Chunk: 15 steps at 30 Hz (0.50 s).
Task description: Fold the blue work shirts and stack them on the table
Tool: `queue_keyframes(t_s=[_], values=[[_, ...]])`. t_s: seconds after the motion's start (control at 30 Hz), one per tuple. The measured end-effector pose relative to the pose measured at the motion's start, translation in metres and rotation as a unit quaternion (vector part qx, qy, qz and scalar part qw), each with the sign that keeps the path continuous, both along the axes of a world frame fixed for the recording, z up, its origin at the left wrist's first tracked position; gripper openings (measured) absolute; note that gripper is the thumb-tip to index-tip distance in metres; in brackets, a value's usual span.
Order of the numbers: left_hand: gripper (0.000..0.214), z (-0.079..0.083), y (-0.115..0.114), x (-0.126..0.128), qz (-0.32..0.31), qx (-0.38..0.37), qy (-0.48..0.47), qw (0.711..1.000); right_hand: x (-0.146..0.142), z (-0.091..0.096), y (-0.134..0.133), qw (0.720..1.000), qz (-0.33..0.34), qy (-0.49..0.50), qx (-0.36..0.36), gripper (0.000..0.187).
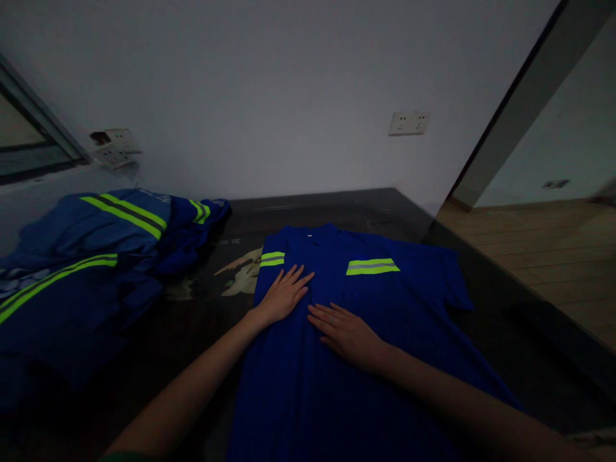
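Note:
A blue short-sleeved work shirt (pixel 385 314) with yellow-green and grey reflective stripes lies spread on a dark table, collar away from me. Its left side looks folded inward, while the sleeve on the right stretches out flat. My left hand (pixel 283 296) rests flat on the shirt's left part, just below the stripe, fingers extended. Lower and to the right, my right hand (pixel 344 330) lies on the front near the middle, palm down with fingers stretched out and a ring on one finger. Neither hand grips the cloth.
A heap of blue garments (pixel 110 250) with similar stripes is piled at the left. The dark table (pixel 308 208) meets a pale wall bearing a double socket (pixel 409 123). Loose socket plates (pixel 115 146) are near a window at the left. Wooden floor (pixel 534 237) shows at the right.

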<state>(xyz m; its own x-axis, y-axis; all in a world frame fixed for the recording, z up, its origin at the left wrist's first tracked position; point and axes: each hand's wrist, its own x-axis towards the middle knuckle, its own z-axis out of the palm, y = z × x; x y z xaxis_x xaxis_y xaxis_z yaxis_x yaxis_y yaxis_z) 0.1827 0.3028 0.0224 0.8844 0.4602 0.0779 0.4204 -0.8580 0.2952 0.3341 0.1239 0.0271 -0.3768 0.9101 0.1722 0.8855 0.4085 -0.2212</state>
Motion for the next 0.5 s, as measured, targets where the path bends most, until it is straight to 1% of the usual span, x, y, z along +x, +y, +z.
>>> queue_keyframes(t_s=[0.03,0.1,0.17,0.23,0.3,0.37,0.5], values=[[0.049,-0.001,0.007,0.005,0.018,0.014,0.006,1.000,0.001,-0.002,0.000,1.000,0.000,0.003,0.001,0.045],[0.051,-0.002,0.027,0.018,0.073,0.040,0.024,0.996,0.002,-0.004,-0.001,1.000,-0.003,0.014,0.004,0.045],[0.053,-0.003,0.051,0.032,0.135,0.052,0.043,0.989,0.002,-0.003,-0.001,1.000,-0.004,0.027,0.001,0.045],[0.056,-0.005,0.075,0.045,0.175,0.052,0.055,0.982,0.001,-0.001,-0.001,0.999,-0.007,0.035,-0.010,0.045],[0.058,-0.007,0.095,0.055,0.190,0.051,0.060,0.979,0.001,0.003,-0.002,0.999,-0.010,0.038,-0.026,0.045],[0.060,-0.010,0.107,0.062,0.199,0.052,0.064,0.976,0.001,0.006,-0.003,0.998,-0.012,0.039,-0.039,0.045],[0.062,-0.014,0.115,0.065,0.209,0.062,0.079,0.973,0.006,0.011,-0.004,0.998,0.002,0.040,-0.040,0.046]])
